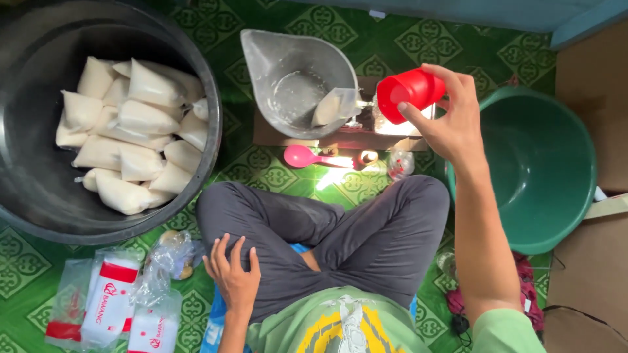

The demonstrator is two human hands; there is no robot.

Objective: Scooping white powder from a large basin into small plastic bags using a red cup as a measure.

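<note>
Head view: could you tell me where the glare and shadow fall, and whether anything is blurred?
Head view: strong glare on the floor tiles beside the pink spoon and behind the red cup held in the right hand; the black tub has a dark inner wall; the left hand looks sharp.

The floor (pixel 366 39) is covered in glossy green tiles with a repeating pale diamond-and-scroll pattern. A teal painted wall base (pixel 458 12) runs along the top edge, and brown cardboard (pixel 592 62) lies flat at the right side. A bright patch of light (pixel 337 175) glares off the tiles near the middle.
</note>
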